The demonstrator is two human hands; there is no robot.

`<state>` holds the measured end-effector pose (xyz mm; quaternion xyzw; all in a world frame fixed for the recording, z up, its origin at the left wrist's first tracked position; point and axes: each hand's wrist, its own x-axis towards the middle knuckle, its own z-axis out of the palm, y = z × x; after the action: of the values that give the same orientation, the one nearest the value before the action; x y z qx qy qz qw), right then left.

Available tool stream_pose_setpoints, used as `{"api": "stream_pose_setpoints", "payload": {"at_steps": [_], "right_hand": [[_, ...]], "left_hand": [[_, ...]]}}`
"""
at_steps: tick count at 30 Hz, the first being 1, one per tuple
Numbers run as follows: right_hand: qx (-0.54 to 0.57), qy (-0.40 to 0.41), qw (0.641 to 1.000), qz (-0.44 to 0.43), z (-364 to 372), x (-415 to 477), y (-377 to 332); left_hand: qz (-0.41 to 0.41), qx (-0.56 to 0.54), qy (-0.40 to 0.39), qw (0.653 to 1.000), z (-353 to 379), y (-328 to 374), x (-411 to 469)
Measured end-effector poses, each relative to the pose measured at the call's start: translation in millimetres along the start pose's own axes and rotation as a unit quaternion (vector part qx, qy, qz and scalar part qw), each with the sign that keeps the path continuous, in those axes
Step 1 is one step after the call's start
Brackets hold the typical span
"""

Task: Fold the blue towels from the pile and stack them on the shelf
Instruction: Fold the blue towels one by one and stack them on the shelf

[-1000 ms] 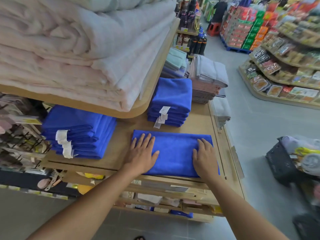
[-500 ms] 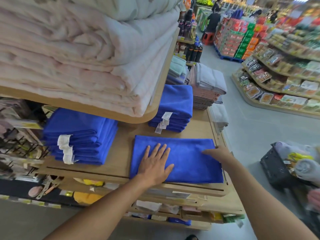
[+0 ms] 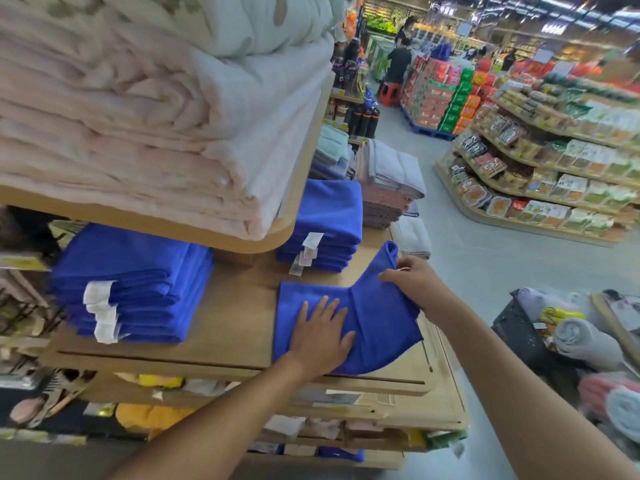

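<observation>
A blue towel [image 3: 377, 327] lies on the wooden shelf [image 3: 239, 317]. My left hand [image 3: 320, 336] presses flat on the towel's left half with straight fingers. My right hand [image 3: 412, 280] grips the towel's right edge and holds it lifted off the shelf, so the far right corner stands up. Two stacks of folded blue towels with white tags sit on the same shelf: one stack [image 3: 138, 282] at the left under the upper shelf, the other stack [image 3: 325, 226] just behind the towel.
Thick pale blankets [image 3: 156, 109] fill the upper shelf overhead. Grey and pink folded towels [image 3: 391, 181] sit behind the blue stack. A dark basket [image 3: 519, 327] with rolled towels stands on the floor at the right. Grocery shelves line the aisle, with people far back.
My right hand has taken hold of the towel's right edge and lifted it up and leftward. My left hand stayed flat on the towel.
</observation>
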<state>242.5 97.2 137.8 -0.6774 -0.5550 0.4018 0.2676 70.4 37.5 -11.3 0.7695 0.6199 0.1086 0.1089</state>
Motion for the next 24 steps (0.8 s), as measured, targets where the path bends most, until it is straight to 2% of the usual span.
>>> {"api": "stream_pose_setpoints", "payload": {"at_steps": [3,5,7,9,12,14,16,18,20,22,24], "right_hand": [[-0.044,-0.004,0.999,-0.006,24.0,1.5,-2.4],[-0.067,-0.010,0.998,-0.016,43.7,2.9,-7.1],[-0.100,-0.026,0.994,-0.038,65.9,5.3,-14.7],[-0.143,-0.050,0.986,-0.066,92.3,7.1,-21.3],[-0.107,-0.117,0.987,-0.037,136.7,5.3,-19.8],[-0.049,-0.173,0.984,0.006,156.7,1.4,-11.7],[-0.020,-0.175,0.984,0.001,157.0,2.5,-0.1],[-0.026,-0.111,0.993,-0.040,137.0,9.2,12.4],[-0.083,-0.028,0.994,-0.063,107.6,17.9,29.3],[-0.131,0.031,0.990,-0.034,82.2,22.5,48.3],[-0.111,0.003,0.993,0.045,73.5,23.0,61.9]], "left_hand": [[-0.029,-0.087,0.096,0.991,-18.0,-23.7,-7.0],[-0.061,-0.223,0.143,0.962,-26.7,-44.5,-14.6],[-0.125,-0.392,0.144,0.900,-31.5,-60.3,-24.0],[-0.184,-0.514,0.142,0.826,-30.6,-72.0,-29.3],[-0.200,-0.632,0.141,0.736,-32.6,-80.5,-27.4],[-0.220,-0.663,0.143,0.701,-37.1,-82.9,-24.0],[-0.232,-0.663,0.142,0.697,-36.6,-85.5,-21.3],[-0.227,-0.640,0.139,0.721,-33.6,-87.9,-20.5],[-0.218,-0.616,0.138,0.745,-30.6,-88.7,-19.8],[-0.209,-0.597,0.138,0.762,-26.5,-88.6,-17.9],[-0.202,-0.587,0.138,0.772,-22.2,-88.1,-16.8]]}}
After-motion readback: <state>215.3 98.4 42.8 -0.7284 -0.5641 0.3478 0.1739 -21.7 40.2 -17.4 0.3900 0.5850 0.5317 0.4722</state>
